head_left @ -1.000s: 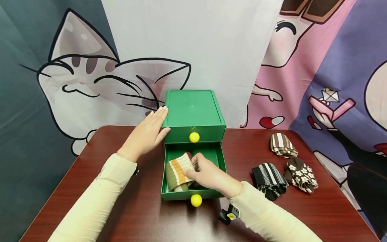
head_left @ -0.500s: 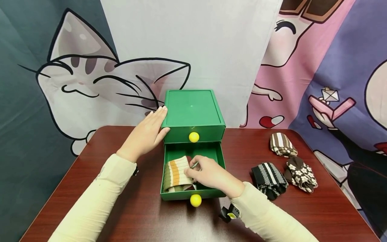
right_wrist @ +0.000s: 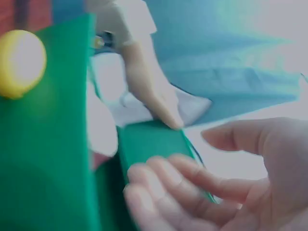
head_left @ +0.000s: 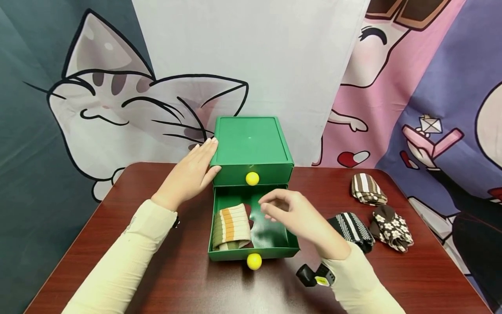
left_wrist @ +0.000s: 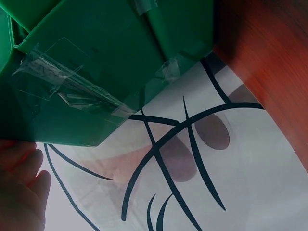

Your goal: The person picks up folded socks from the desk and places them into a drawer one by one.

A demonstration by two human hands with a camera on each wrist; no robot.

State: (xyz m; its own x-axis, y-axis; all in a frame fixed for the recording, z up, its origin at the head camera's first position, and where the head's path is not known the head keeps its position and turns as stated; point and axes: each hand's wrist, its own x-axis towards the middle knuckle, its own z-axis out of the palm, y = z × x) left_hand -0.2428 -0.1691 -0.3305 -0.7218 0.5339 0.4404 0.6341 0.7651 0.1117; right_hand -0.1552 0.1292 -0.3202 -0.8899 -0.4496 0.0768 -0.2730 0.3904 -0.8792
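Note:
A green two-drawer box (head_left: pixel 251 141) with yellow knobs stands on the table; its lower drawer (head_left: pixel 278 251) is pulled out. Inside, on the left, lies a folded sock (head_left: pixel 232 224) in olive, cream and orange, with a dark red piece partly hidden beside it. My left hand (head_left: pixel 190 172) rests with straight fingers on the upper left edge of the box. Above the drawer's right side hovers my right hand (head_left: pixel 296 213), fingers loosely bent and nothing in them; the right wrist view shows thumb and fingers apart, blurred.
Three folded socks lie at the right of the table: a brown striped one (head_left: pixel 368 189), a black-and-white one (head_left: pixel 354 231) partly behind my right arm, and a dark flowered one (head_left: pixel 391 229). A cartoon-print cloth (head_left: pixel 251 56) hangs behind the table (head_left: pixel 188 270).
My right hand has let go of the olive, cream and orange sock and moved right and up from it. The sock now lies flatter in the drawer. My left hand has stayed put.

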